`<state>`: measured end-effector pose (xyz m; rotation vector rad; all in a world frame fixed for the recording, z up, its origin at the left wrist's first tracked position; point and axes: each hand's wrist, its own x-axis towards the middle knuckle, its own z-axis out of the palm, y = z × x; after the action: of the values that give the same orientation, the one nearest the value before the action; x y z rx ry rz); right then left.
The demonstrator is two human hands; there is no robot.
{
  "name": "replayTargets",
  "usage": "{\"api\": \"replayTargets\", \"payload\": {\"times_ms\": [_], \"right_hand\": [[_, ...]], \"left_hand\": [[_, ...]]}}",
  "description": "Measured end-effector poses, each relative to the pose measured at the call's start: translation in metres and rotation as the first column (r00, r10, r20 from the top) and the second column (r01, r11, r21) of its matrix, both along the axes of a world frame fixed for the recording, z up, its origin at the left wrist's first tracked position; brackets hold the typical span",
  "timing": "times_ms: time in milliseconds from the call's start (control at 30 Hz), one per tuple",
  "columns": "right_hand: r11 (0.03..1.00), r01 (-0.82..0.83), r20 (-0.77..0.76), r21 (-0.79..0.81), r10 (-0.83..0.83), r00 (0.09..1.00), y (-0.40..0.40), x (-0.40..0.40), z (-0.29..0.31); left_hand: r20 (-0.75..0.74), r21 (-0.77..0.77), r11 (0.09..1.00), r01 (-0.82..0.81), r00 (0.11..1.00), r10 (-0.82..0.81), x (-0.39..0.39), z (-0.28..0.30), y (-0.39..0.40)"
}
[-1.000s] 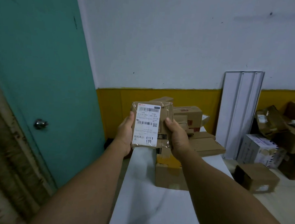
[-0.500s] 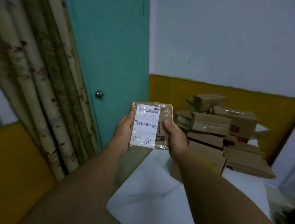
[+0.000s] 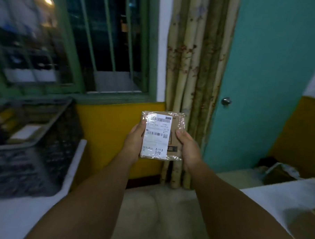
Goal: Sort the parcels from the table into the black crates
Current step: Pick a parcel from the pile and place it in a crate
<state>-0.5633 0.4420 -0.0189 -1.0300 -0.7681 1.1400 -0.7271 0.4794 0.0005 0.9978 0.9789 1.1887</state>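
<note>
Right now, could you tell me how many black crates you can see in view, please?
1, possibly more. A black crate sits at the left on a white surface, below the window. That side is blurred, so a second crate in front of it or beyond the frame cannot be ruled out.

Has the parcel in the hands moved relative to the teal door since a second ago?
Yes. The parcel was right of the door knob and now sits left of it, carried leftward toward the black crate, gripped by both hands.

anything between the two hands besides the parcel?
No. In the head view only the taped cardboard parcel sits between the left hand and right hand; each grips one side edge.
</note>
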Motion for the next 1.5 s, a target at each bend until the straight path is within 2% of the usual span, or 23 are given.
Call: {"api": "replayTargets", "payload": {"times_ms": [200, 300, 400, 633, 800, 1000, 1233, 1367, 1500], "right_hand": [[0.942, -0.336, 0.065, -0.01, 0.336, 0.94, -0.001, -0.182, 0.009], [0.904, -0.428, 0.054, -0.016, 0.428, 0.902, -0.015, -0.266, 0.014], [0.851, -0.525, 0.048, -0.018, 0.525, 0.85, -0.04, -0.353, 0.016], [0.743, -0.669, 0.02, -0.013, 0.669, 0.743, -0.095, -0.512, 0.009], [0.709, -0.705, 0.06, 0.001, 0.704, 0.708, -0.101, -0.573, 0.018], [0.706, -0.706, 0.112, 0.051, 0.699, 0.706, -0.054, -0.618, 0.039], [0.764, -0.633, 0.099, 0.123, 0.625, 0.774, 0.052, -0.643, 0.082], [0.808, -0.576, 0.08, 0.123, 0.571, 0.817, 0.104, -0.64, 0.092], [0.876, -0.48, 0.092, 0.049, 0.475, 0.875, 0.157, -0.625, 0.066]], "left_hand": [[0.012, 0.003, 0.954, -0.301, 0.954, 0.301, -0.189, 0.0, -0.047], [0.071, -0.021, 0.916, -0.401, 0.913, 0.402, -0.266, 0.003, -0.083], [0.068, -0.005, 0.869, -0.495, 0.867, 0.494, -0.347, 0.007, -0.126], [0.028, 0.0, 0.76, -0.65, 0.76, 0.65, -0.492, 0.001, -0.211], [0.063, 0.022, 0.709, -0.705, 0.708, 0.703, -0.548, 0.006, -0.225], [0.073, 0.078, 0.704, -0.706, 0.708, 0.702, -0.594, 0.021, -0.178], [0.056, 0.174, 0.729, -0.662, 0.746, 0.664, -0.628, 0.061, -0.052], [0.044, 0.162, 0.789, -0.593, 0.803, 0.595, -0.635, 0.068, 0.016], [-0.098, 0.129, 0.891, -0.436, 0.888, 0.449, -0.624, 0.049, 0.082]]}}
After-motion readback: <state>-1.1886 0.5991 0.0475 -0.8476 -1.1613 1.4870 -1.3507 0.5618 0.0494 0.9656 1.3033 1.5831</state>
